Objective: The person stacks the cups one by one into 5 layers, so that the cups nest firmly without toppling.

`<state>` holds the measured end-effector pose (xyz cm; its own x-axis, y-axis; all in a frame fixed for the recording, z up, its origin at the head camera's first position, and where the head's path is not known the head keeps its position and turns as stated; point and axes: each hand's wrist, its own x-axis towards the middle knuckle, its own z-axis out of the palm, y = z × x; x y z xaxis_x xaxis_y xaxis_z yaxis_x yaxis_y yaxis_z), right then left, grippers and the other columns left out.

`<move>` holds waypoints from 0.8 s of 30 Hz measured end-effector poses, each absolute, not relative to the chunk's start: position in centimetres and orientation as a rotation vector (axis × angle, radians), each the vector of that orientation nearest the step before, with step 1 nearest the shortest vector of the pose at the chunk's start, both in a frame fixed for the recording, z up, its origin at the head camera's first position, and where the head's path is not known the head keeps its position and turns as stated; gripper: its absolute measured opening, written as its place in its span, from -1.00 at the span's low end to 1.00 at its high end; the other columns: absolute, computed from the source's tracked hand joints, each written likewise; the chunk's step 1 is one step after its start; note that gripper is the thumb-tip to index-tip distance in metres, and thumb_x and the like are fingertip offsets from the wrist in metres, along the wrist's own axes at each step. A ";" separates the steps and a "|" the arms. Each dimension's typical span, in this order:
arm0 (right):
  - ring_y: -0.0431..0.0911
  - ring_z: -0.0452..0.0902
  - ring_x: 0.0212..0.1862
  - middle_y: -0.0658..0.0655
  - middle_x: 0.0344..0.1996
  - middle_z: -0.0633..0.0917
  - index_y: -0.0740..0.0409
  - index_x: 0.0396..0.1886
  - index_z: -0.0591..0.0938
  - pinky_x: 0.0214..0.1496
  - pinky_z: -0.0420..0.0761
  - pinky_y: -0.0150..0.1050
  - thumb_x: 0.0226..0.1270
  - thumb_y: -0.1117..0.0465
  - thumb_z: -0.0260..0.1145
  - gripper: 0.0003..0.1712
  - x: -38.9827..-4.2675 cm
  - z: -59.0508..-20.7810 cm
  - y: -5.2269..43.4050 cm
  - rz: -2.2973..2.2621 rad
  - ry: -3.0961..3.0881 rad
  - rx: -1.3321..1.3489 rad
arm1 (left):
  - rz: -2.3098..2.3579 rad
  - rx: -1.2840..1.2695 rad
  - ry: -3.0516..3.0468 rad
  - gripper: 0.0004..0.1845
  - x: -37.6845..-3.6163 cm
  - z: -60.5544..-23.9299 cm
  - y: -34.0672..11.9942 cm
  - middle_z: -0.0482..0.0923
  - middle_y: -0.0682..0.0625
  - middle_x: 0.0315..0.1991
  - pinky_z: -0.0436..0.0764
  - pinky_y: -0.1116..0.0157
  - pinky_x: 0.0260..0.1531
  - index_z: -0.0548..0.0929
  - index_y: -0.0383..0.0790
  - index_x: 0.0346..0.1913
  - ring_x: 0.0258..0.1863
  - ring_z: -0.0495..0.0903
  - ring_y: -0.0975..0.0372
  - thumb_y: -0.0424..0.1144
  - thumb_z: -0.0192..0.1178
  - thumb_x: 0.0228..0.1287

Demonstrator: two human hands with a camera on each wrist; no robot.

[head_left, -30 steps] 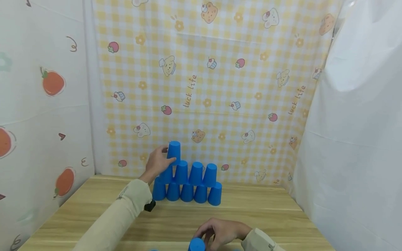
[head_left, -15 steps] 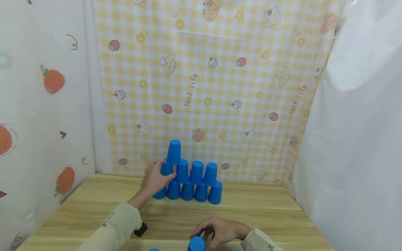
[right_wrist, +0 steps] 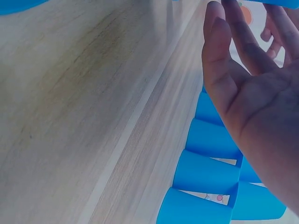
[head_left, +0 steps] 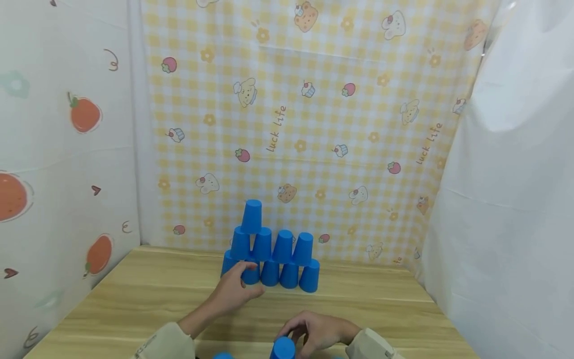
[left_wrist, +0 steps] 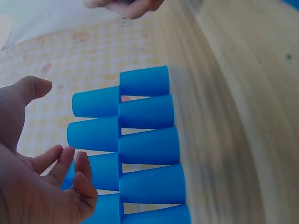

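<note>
A pyramid of upside-down blue cups (head_left: 282,249) stands at the back of the wooden table (head_left: 381,309). One top cup (head_left: 252,216) sits on its left side, above the second row. My left hand (head_left: 244,284) hovers open just in front of the pyramid's bottom-left cups and holds nothing. In the left wrist view the left hand (left_wrist: 53,126) shows spread fingers beside the pyramid (left_wrist: 145,140). My right hand (head_left: 309,331) curls over a lone blue cup (head_left: 282,348) at the near edge. The right wrist view shows the right hand (right_wrist: 247,56) and, beyond it, the pyramid (right_wrist: 210,172).
Another blue cup (head_left: 222,355) peeks in at the bottom edge, left of the held one. Patterned cloth walls (head_left: 314,124) close in the table at the back and left, and a white sheet (head_left: 506,199) hangs on the right. Bare wood lies right of the pyramid.
My left hand let go of the top cup and drew back down toward me, now low in front of the pyramid. The right hand stayed on its cup.
</note>
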<state>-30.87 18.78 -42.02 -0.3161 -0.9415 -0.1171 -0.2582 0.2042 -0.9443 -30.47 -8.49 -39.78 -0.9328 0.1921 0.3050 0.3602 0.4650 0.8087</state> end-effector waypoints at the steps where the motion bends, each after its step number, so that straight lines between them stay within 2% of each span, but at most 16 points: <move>1: -0.23 0.64 0.00 0.41 0.11 0.61 0.44 0.25 0.47 0.08 0.62 -0.17 0.25 0.47 0.27 -0.47 -30.9 -42.0 18.8 -1.145 1.740 -1.123 | -1.498 -0.526 -2.538 -0.36 -30.3 -39.8 -8.6 0.55 -0.09 0.10 0.52 0.27 -0.40 0.51 -0.28 0.22 -0.36 0.46 0.17 -0.07 0.46 0.14; 6: -0.20 0.65 -0.01 0.07 0.06 0.69 0.35 0.23 0.53 0.03 0.64 -0.20 0.26 0.34 0.36 -0.48 -31.1 -41.8 19.1 -1.167 1.805 -1.101 | -1.522 -0.787 -2.559 -0.48 -29.6 -40.1 -9.1 0.58 -0.04 -0.01 0.51 0.34 -0.54 0.55 -0.22 0.16 -0.46 0.48 0.21 -0.07 0.40 0.21; 9: -0.19 0.65 -0.01 -0.05 0.03 0.69 0.31 0.21 0.55 0.06 0.63 -0.18 0.27 0.28 0.40 -0.48 -31.5 -41.9 19.3 -1.211 1.842 -1.110 | -1.490 -0.893 -2.586 -0.55 -29.3 -40.3 -9.3 0.60 0.03 -0.04 0.54 0.33 -0.50 0.60 -0.14 0.11 -0.40 0.51 0.23 -0.05 0.40 0.21; 16: -0.15 0.67 -0.11 0.03 0.00 0.72 0.24 0.19 0.58 -0.01 0.66 -0.18 0.28 0.25 0.38 -0.52 -32.3 -41.8 19.9 -1.332 1.964 -1.073 | -1.522 -1.275 -2.582 -0.66 -28.8 -40.9 -9.5 0.64 0.17 -0.10 0.60 0.34 -0.29 0.64 -0.08 0.06 -0.25 0.57 0.28 -0.10 0.37 0.26; 19: -0.12 0.69 -0.16 0.06 -0.03 0.73 0.22 0.19 0.59 -0.09 0.68 -0.19 0.27 0.24 0.38 -0.52 -32.6 -41.7 20.1 -1.375 2.005 -1.025 | -1.563 -1.460 -2.591 -0.63 -28.5 -41.0 -9.5 0.64 0.16 -0.06 0.63 0.30 -0.23 0.62 -0.09 0.10 -0.20 0.57 0.31 -0.09 0.35 0.28; 24: -0.03 0.71 -0.15 0.09 -0.04 0.73 0.23 0.18 0.59 -0.21 0.70 -0.21 0.27 0.25 0.40 -0.52 -32.9 -41.4 20.1 -1.427 2.115 -1.005 | -1.572 -1.764 -2.677 -0.58 -28.0 -40.8 -9.5 0.60 0.20 0.06 0.62 0.29 -0.18 0.59 -0.06 0.18 -0.08 0.56 0.35 -0.03 0.30 0.31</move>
<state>-32.95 20.14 -41.44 -0.6633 -0.7454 0.0663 -0.3402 0.2214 -0.9139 -27.98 -9.54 -40.79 -0.4431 0.8905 0.1032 0.5239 0.1638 0.8359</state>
